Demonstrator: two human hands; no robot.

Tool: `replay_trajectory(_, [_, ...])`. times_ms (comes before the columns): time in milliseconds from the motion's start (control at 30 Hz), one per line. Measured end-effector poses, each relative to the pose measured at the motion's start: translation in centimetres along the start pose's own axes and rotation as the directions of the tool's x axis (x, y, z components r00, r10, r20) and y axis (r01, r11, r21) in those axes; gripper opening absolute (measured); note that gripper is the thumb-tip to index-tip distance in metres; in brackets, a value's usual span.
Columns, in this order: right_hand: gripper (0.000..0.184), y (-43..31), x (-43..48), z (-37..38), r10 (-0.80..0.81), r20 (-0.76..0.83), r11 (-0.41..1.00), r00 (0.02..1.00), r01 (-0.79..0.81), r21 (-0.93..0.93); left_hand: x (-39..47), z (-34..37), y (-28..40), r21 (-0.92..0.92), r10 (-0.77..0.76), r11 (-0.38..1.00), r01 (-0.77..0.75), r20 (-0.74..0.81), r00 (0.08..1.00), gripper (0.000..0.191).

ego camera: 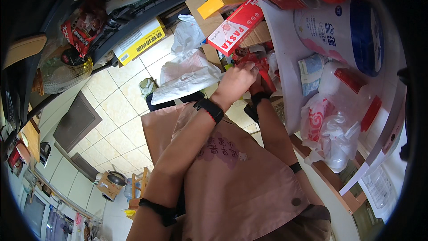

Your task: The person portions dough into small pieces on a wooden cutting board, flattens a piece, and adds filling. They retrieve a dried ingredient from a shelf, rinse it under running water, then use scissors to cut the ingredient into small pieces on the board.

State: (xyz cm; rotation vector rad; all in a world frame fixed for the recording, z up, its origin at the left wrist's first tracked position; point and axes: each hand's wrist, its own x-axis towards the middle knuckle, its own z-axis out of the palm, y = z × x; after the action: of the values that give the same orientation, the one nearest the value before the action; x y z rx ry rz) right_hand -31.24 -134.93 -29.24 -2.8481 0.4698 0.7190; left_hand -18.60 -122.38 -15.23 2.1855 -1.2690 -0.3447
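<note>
Both hands meet at a red plastic bag (265, 79) low among the clutter ahead of me. My left hand (238, 77) has its fingers bent and pinched on the crumpled red plastic. Just behind it is my right hand (256, 84), also at the bag and partly covered by the left. What the bag contains is hidden. Right above the hands, a red-and-white pasta box (235, 26) lies tilted across other packages. A white plastic sack (187, 77) with pinkish printing slumps to the left of my left wrist.
On the right, a pale shelf (287, 60) holds a large blue-lidded tub (329, 33) and a clear red-capped bottle (347, 80). A yellow carton (140, 42) sits at a dark rack's edge on the left. An orange box (212, 5) lies farther back. Tiled floor (117, 93) shows below.
</note>
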Motion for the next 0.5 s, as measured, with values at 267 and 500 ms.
replay_trajectory(267, [0.014,0.5,0.8,0.2,-0.163,-0.096,0.976,0.982,0.147,-0.161,0.1,-0.3,-0.1,0.033,-0.003,0.999,0.001,0.06,0.998,0.018])
replay_trajectory(500, [0.014,0.1,0.4,0.9,-0.115,-0.315,0.993,0.942,0.103,-0.054,-0.1,-0.7,-0.1,0.038,-0.012,0.999,0.012,0.0,1.0,0.018])
